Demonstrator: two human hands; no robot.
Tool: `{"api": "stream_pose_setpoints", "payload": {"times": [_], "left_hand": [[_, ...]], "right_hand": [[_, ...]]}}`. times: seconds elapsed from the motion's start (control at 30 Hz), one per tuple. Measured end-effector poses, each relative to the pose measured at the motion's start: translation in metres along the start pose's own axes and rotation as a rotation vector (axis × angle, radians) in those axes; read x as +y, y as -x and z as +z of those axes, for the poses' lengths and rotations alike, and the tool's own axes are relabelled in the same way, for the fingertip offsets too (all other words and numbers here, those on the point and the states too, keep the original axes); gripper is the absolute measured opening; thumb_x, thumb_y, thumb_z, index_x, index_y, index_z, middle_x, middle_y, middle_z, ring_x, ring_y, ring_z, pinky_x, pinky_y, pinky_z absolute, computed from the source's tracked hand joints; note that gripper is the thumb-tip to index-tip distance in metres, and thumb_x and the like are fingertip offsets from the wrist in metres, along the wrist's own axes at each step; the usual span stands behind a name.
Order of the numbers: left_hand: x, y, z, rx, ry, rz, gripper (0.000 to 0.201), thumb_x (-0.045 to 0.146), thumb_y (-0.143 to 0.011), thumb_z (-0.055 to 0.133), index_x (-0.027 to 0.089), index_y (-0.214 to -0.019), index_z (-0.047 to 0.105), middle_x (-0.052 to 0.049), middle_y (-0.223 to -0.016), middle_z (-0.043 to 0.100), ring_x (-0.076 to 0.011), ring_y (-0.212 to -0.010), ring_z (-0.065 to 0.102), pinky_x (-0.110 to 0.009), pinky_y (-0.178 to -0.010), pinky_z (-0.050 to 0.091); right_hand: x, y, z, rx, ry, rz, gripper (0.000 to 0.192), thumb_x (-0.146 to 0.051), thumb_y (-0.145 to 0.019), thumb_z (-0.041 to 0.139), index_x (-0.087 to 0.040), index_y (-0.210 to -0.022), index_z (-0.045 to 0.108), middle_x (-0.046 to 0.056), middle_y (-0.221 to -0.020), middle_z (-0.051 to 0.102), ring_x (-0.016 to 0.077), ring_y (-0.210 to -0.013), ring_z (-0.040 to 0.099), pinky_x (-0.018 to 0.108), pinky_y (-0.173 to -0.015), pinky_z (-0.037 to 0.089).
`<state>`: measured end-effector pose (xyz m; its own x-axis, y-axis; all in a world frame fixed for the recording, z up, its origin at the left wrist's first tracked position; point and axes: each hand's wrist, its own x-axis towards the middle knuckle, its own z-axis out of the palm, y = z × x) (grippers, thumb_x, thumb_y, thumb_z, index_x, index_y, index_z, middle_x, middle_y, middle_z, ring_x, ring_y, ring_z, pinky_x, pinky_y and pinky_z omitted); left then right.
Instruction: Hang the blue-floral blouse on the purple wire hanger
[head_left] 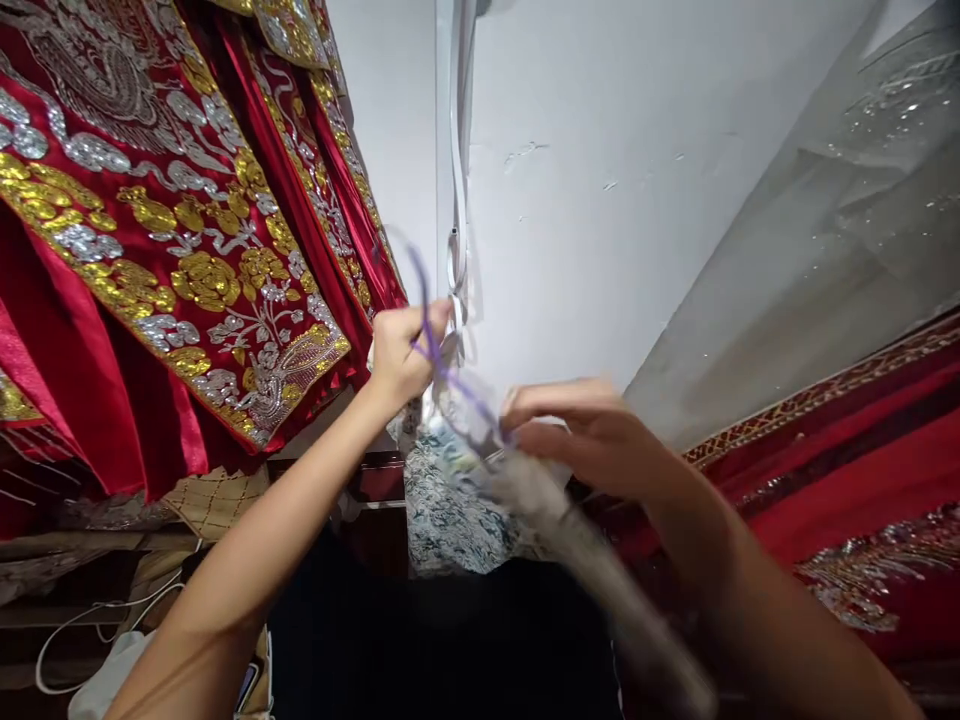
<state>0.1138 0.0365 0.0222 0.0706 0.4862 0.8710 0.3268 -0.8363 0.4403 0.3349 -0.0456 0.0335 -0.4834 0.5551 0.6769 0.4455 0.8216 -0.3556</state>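
Observation:
My left hand (409, 350) is closed in a fist near the middle, around the gathered top of a light cloth with a dark floral print (457, 510). The cloth hangs below the fist, over my dark clothing. A thin purple cord (442, 368) runs across the left thumb, its loose end curving upward, and slants down toward my right hand (574, 430). The right hand is smeared by motion; its fingers are bent together where the cord reaches them. Under it trails a long, beige, blurred strip (592, 560), whose kind I cannot make out.
Red garments with gold and silver embroidery (210, 270) hang at left. More red embroidered cloth (862, 500) lies at right, below clear plastic sheeting (885, 190). White straps (457, 150) hang along the pale wall (570, 200). A white cable (75, 620) loops at lower left.

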Motion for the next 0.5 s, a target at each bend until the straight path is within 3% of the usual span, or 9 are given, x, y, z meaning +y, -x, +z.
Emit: {"api": "stream_pose_setpoints", "payload": {"times": [0.1,0.2,0.27,0.3,0.37,0.47,0.5], "left_hand": [[-0.007,0.028,-0.004,0.204,0.235,-0.236,0.068,0.065,-0.1,0.031,0.021,-0.048,0.038,0.001,-0.048,0.037,-0.0119,-0.046,0.036,-0.028,-0.05,0.028],[0.001,0.033,-0.007,0.248,0.513,-0.431,0.069,0.067,-0.098,0.031,0.021,-0.047,0.039,0.001,-0.047,0.034,-0.0114,-0.043,0.035,-0.026,-0.046,0.032],[0.013,0.03,-0.007,0.183,0.681,-0.522,0.07,0.066,-0.099,0.031,0.021,-0.046,0.038,0.002,-0.046,0.033,-0.0103,-0.041,0.033,-0.025,-0.045,0.034],[0.02,0.028,-0.006,0.15,0.756,-0.548,0.069,0.065,-0.099,0.033,0.021,-0.046,0.038,0.002,-0.045,0.032,-0.0097,-0.04,0.032,-0.024,-0.044,0.035],[0.03,0.026,-0.007,0.088,0.869,-0.568,0.062,0.058,-0.098,0.046,0.019,-0.05,0.044,0.003,-0.047,0.035,-0.0088,-0.041,0.036,-0.022,-0.045,0.037],[0.027,0.027,-0.014,-0.009,0.89,-0.603,0.015,0.032,-0.084,0.074,0.018,-0.081,0.068,0.0,-0.072,0.061,-0.0114,-0.061,0.059,-0.022,-0.061,0.051],[0.021,0.029,-0.019,-0.01,0.865,-0.648,0.017,0.026,-0.081,0.077,0.019,-0.095,0.071,-0.003,-0.086,0.068,-0.0142,-0.073,0.065,-0.024,-0.071,0.055]], "right_hand": [[-0.005,-0.002,0.02,-0.009,0.0,-0.03,0.026,-0.04,-0.099,0.059,-0.021,-0.114,0.069,0.006,-0.097,0.072,0.0214,-0.095,0.067,0.036,-0.087,0.054],[0.015,-0.008,0.05,-0.058,0.061,-0.056,0.073,-0.048,-0.093,0.065,-0.021,-0.154,0.037,0.015,-0.142,0.057,0.0316,-0.131,0.054,0.049,-0.107,0.047],[0.031,-0.006,0.079,-0.102,0.159,-0.173,0.106,-0.055,-0.085,0.071,-0.017,-0.164,0.012,0.02,-0.16,0.036,0.04,-0.146,0.035,0.06,-0.117,0.033],[0.039,-0.004,0.093,-0.086,0.198,-0.225,0.112,-0.055,-0.084,0.071,-0.016,-0.164,0.002,0.022,-0.161,0.032,0.0422,-0.148,0.03,0.064,-0.119,0.027],[0.051,-0.001,0.115,0.008,0.226,-0.264,0.113,-0.05,-0.086,0.067,-0.016,-0.164,-0.007,0.022,-0.155,0.039,0.0419,-0.142,0.037,0.064,-0.116,0.03],[0.064,-0.004,0.117,0.103,0.229,-0.206,0.1,-0.04,-0.085,0.067,-0.023,-0.165,0.009,0.015,-0.128,0.059,0.0353,-0.115,0.056,0.053,-0.098,0.046],[0.067,-0.008,0.109,0.117,0.243,-0.167,0.093,-0.037,-0.085,0.067,-0.025,-0.163,0.02,0.013,-0.121,0.061,0.0332,-0.108,0.058,0.049,-0.093,0.047]]}}
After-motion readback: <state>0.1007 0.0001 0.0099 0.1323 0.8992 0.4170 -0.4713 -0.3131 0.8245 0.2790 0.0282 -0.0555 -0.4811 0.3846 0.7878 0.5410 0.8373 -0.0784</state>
